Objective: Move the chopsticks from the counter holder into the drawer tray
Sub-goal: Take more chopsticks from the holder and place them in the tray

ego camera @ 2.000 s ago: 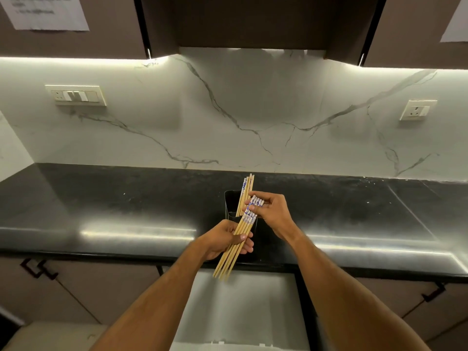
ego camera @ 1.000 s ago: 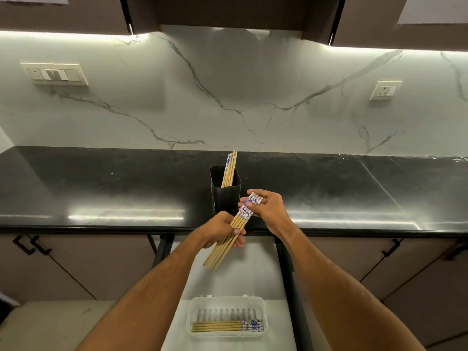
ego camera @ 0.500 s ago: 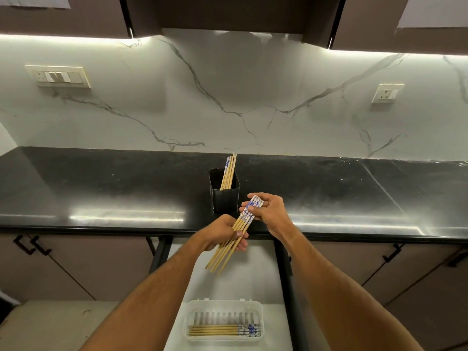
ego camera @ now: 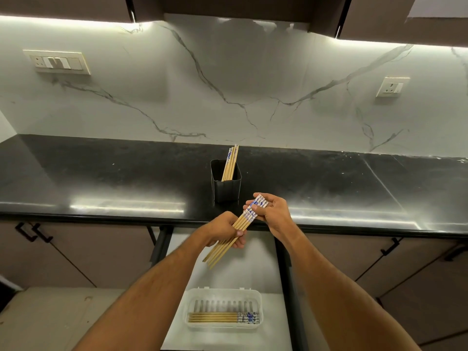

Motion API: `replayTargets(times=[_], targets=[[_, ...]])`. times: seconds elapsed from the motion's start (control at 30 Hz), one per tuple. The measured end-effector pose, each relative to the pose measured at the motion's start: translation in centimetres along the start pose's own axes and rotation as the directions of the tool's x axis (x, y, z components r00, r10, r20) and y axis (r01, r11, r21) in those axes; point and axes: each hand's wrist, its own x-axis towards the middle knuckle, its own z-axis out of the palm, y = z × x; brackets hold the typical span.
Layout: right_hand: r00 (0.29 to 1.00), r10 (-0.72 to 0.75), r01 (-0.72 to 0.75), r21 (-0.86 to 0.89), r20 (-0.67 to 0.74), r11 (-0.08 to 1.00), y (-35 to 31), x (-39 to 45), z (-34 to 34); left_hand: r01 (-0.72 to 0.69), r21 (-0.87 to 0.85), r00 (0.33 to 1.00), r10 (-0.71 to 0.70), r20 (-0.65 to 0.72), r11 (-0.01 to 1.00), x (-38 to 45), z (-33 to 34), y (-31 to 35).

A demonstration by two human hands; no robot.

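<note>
A bundle of several wooden chopsticks (ego camera: 245, 219) with blue-and-white patterned tops slants between my hands, above the counter's front edge. My left hand (ego camera: 226, 230) grips the plain lower shafts. My right hand (ego camera: 271, 212) pinches the patterned top ends. Behind them a black square holder (ego camera: 226, 188) stands on the black counter with several chopsticks (ego camera: 231, 163) leaning inside. Below, a white plastic tray (ego camera: 224, 293) sits in the open drawer, with several chopsticks (ego camera: 222, 317) lying flat along its near side.
The black counter (ego camera: 101, 178) runs across the view under a marble backsplash. The open white drawer (ego camera: 228, 335) projects between dark rails below the counter edge. Closed cabinet doors with black handles (ego camera: 33, 233) flank it. Wall sockets (ego camera: 392, 86) sit on the backsplash.
The view has tilted down and back, bringing the drawer tray into sight. Both hands with the bundle have drawn away from the holder toward the counter edge and stayed nearly still since.
</note>
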Motion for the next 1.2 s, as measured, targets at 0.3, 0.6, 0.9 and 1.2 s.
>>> replayTargets(times=[0.3,0.6,0.9,1.2], targets=[[0.931,-0.143,0.365,-0.825,0.336,0.432,0.3,-2.3,1.4,0.098,0.538,0.995,-0.074,-0.067,0.837,-0.2,0.8,-2.3],[0.928,0.185,0.316,-0.946,0.324,0.075,5.9,-4.4,5.2,0.051,0.793,0.998,-0.053,-0.023,0.607,-1.2,2.7,-5.4],[0.942,0.233,0.208,-0.966,0.24,0.154,10.4,-5.4,5.1,0.074,0.745,0.996,-0.01,-0.091,0.663,-2.0,3.1,-11.0],[0.918,0.322,0.193,-0.97,0.23,0.145,18.3,-7.0,4.4,0.132,0.728,0.991,-0.08,-0.106,0.672,-3.3,6.8,-18.8]])
